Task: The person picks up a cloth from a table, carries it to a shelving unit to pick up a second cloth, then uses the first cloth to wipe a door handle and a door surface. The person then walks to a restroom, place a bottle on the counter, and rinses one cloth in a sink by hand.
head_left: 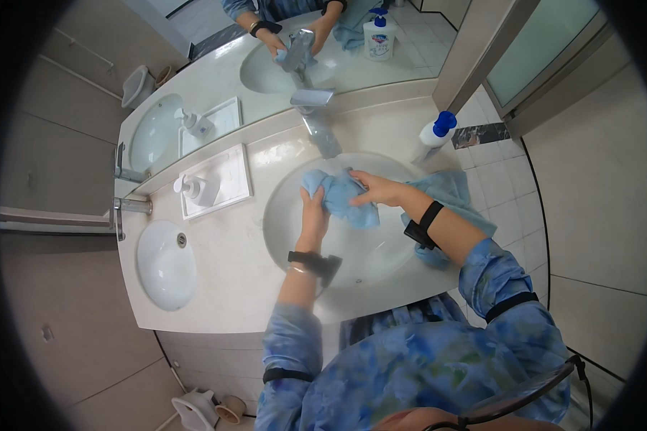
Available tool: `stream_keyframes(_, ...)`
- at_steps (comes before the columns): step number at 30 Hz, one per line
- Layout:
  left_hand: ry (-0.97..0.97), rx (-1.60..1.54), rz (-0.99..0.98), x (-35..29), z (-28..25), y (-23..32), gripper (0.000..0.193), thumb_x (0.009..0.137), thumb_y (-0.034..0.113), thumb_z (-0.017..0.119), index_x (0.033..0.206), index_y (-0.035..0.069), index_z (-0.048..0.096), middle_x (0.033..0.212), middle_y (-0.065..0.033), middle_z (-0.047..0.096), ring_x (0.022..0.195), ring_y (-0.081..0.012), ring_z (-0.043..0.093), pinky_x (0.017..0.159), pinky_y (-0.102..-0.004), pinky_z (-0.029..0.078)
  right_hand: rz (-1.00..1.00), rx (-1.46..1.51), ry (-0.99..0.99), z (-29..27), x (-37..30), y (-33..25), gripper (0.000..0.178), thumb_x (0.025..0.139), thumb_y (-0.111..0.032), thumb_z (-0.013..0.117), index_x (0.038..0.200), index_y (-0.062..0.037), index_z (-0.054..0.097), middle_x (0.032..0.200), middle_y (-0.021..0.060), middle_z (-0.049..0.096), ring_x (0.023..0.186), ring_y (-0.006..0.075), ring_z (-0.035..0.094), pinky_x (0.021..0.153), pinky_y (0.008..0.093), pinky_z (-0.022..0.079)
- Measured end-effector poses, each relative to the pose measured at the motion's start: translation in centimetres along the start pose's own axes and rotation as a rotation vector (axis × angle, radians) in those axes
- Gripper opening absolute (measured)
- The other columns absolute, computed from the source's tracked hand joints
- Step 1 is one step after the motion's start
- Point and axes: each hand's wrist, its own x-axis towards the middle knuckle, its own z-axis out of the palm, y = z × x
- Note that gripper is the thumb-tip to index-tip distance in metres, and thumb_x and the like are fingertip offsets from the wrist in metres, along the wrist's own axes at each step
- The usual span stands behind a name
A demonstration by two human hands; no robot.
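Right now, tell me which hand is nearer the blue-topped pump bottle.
Right. The right hand holds the blue cloth, left of the pump bottle; the left hand holds it too, farther left.

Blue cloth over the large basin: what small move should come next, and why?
A gentle squeeze by the left hand and right hand seems sensible: both hold the blue cloth bunched over the large basin, near the faucet, so any water would probably drip inside.
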Motion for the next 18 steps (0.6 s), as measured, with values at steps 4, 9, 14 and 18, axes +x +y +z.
stream_keyframes(4,-0.036,-0.202,-0.143,0.0,-1.0,-0.7,0.049,0.087,0.022,0.048,0.128,0.016,0.022,0.122,-0.0096,0.038,0.111,-0.0229,0.041,0.086,-0.0404,0.041,-0.075,-0.339,0.077,-0.9,2.1,1.0,0.040,0.080,-0.017,0.058,0.115,0.0013,0.048,0.112,0.0139,0.051,0.101,0.0215,0.050,0.085,0.0293,0.040)
stream_keyframes(9,0.153,0.260,-0.087,-0.8,0.8,-0.6,0.059,0.085,0.027,0.051,0.132,0.012,0.018,0.120,-0.0101,0.040,0.112,-0.0222,0.040,0.086,-0.0391,0.040,-0.001,0.010,0.202,0.5,3.8,0.5,0.030,0.084,-0.023,0.053,0.101,0.0013,0.056,0.097,0.0106,0.058,0.086,0.0196,0.055,0.077,0.0305,0.043)
stream_keyframes(14,-0.188,0.644,0.105,0.6,-0.1,-1.8,0.057,0.084,0.028,0.052,0.129,0.006,0.024,0.114,-0.0103,0.044,0.104,-0.0201,0.046,0.080,-0.0344,0.043,-0.072,0.269,0.162,1.1,2.9,0.1,0.035,0.085,-0.025,0.052,0.108,0.0002,0.052,0.097,0.0081,0.057,0.086,0.0174,0.054,0.077,0.0295,0.043)
stream_keyframes(18,-0.141,0.697,0.104,1.4,-0.9,-2.3,0.048,0.085,0.028,0.047,0.122,-0.001,0.035,0.112,-0.0156,0.050,0.098,-0.0214,0.052,0.081,-0.0313,0.043,-0.278,-0.307,0.200,2.8,1.8,-1.0,0.038,0.085,-0.017,0.048,0.119,-0.0003,0.043,0.110,0.0113,0.051,0.101,0.0189,0.049,0.085,0.0268,0.040)
